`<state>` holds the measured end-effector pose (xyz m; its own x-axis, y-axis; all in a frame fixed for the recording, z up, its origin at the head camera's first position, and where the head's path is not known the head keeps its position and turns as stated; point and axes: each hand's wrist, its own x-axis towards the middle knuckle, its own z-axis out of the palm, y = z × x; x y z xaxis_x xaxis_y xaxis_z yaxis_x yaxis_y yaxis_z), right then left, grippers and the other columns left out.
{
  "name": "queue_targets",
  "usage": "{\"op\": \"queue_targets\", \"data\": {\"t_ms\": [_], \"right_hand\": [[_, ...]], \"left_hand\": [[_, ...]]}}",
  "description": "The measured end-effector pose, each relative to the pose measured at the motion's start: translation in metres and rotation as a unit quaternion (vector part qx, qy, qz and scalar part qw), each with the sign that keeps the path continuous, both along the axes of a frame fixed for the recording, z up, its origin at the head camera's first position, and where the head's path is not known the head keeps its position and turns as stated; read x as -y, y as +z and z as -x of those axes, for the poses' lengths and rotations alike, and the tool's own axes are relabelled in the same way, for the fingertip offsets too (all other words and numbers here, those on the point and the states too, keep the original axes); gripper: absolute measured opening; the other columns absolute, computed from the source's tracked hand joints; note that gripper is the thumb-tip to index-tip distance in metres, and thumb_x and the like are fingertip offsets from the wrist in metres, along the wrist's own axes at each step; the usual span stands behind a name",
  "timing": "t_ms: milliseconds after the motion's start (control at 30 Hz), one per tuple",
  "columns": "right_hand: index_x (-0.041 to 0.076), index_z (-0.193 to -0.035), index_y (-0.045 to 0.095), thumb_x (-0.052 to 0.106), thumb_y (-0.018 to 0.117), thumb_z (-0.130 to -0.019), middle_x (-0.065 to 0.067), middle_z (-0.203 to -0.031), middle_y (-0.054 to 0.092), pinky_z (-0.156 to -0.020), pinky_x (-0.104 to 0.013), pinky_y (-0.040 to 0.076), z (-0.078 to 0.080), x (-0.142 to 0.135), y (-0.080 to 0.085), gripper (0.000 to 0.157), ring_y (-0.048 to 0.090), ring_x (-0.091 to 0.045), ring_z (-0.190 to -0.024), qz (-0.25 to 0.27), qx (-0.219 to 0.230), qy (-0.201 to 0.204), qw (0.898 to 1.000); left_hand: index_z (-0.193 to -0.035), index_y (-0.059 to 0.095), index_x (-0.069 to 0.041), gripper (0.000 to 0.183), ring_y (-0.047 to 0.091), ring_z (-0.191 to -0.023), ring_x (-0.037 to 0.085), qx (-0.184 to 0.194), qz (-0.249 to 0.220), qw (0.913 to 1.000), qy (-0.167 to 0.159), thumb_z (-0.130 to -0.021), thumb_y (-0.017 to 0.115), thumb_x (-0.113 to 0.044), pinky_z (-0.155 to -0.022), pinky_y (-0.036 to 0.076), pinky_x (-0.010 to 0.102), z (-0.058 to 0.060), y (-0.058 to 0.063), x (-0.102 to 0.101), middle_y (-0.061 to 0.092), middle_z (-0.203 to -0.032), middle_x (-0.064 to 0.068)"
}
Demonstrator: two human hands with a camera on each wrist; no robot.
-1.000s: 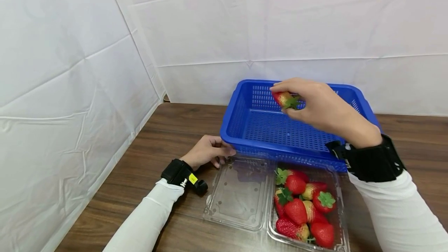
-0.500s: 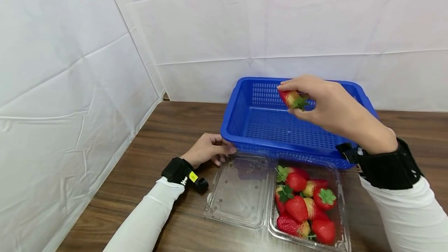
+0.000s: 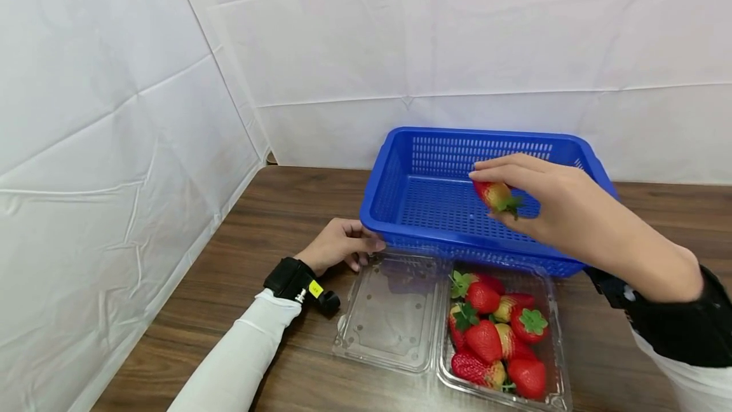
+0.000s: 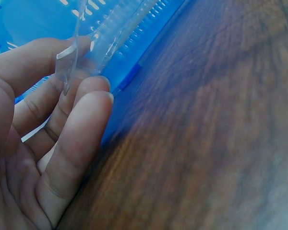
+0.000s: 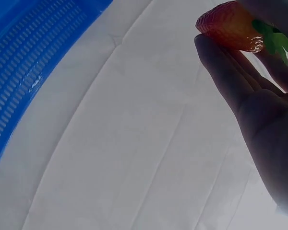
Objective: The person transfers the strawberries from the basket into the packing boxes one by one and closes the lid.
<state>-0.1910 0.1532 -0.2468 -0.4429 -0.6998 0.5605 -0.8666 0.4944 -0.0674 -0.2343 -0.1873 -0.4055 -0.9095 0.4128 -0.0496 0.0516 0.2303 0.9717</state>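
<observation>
My right hand (image 3: 563, 205) holds a red strawberry (image 3: 490, 194) with green leaves over the blue plastic basket (image 3: 423, 231). Thumb and fingers pinch the strawberry (image 5: 230, 28) in the right wrist view, and its pale end and leaves face the palm. At the basket's near left corner, my left hand (image 3: 338, 248) pinches the corner of a clear plastic clamshell's lid (image 3: 394, 320). The left wrist view shows that lid's edge (image 4: 67, 64) between thumb and fingers. In the clamshell's other half (image 3: 563, 370) lie several strawberries (image 3: 485, 341).
Brown wood-grain table (image 3: 229, 272) lies under everything. White sheeting (image 3: 343, 49) rises behind the basket and along the left side. The basket's front wall stands against the far edge of the clamshell.
With the strawberry still held, my right hand has moved right and toward me, lower over the basket. My left hand has stayed at the lid corner.
</observation>
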Motion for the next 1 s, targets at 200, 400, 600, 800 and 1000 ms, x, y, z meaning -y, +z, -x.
{"op": "queue_targets", "data": {"t_ms": [200, 400, 600, 800, 1000], "right_hand": [[0.008, -0.122, 0.064, -0.001, 0.090, -0.051, -0.007, -0.124, 0.063, -0.071, -0.039, 0.057, -0.012, -0.014, -0.005, 0.076, 0.060, -0.026, -0.109, -0.020, -0.026, 0.001, 0.999], [0.009, -0.121, 0.064, -0.001, 0.087, -0.052, -0.005, -0.125, 0.062, -0.067, -0.034, 0.058, -0.023, -0.026, -0.011, 0.074, 0.060, -0.024, -0.108, -0.050, -0.037, -0.012, 0.998], [0.011, -0.124, 0.063, 0.000, 0.089, -0.049, -0.003, -0.126, 0.061, -0.067, -0.033, 0.058, -0.028, -0.032, -0.016, 0.081, 0.060, -0.024, -0.109, -0.055, -0.035, -0.014, 0.998], [0.011, -0.126, 0.061, 0.054, 0.039, -0.098, -0.005, -0.126, 0.060, -0.065, -0.024, 0.058, -0.030, -0.032, -0.017, 0.056, 0.062, -0.021, -0.102, -0.052, -0.034, 0.007, 0.998], [0.010, -0.125, 0.061, 0.047, 0.052, -0.097, -0.005, -0.124, 0.061, -0.063, -0.015, 0.055, -0.031, -0.030, -0.020, 0.047, 0.065, -0.013, -0.088, -0.045, -0.017, 0.037, 0.998]], "left_hand": [[-0.103, 0.072, -0.005, 0.024, 0.062, -0.063, 0.020, -0.001, -0.003, 1.0000, -0.001, -0.085, 0.074, -0.022, -0.047, 0.055, 0.025, -0.001, 0.002, 0.001, 0.068, -0.081, 0.009], [-0.103, 0.072, -0.005, 0.024, 0.062, -0.063, 0.020, -0.002, -0.002, 1.0000, -0.003, -0.086, 0.074, -0.021, -0.048, 0.055, 0.025, -0.002, 0.004, 0.003, 0.068, -0.081, 0.008], [-0.102, 0.072, -0.005, 0.022, 0.062, -0.063, 0.020, -0.005, 0.002, 1.0000, 0.003, -0.086, 0.073, -0.020, -0.048, 0.055, 0.025, -0.003, 0.003, 0.005, 0.068, -0.080, 0.009], [-0.102, 0.072, -0.005, 0.023, 0.062, -0.063, 0.020, -0.003, 0.002, 1.0000, -0.001, -0.085, 0.074, -0.021, -0.048, 0.056, 0.025, -0.002, 0.003, 0.004, 0.068, -0.080, 0.008], [-0.102, 0.072, -0.005, 0.022, 0.062, -0.062, 0.020, -0.005, 0.001, 1.0000, 0.003, -0.085, 0.074, -0.020, -0.048, 0.055, 0.025, -0.002, 0.003, 0.004, 0.068, -0.080, 0.009]]}}
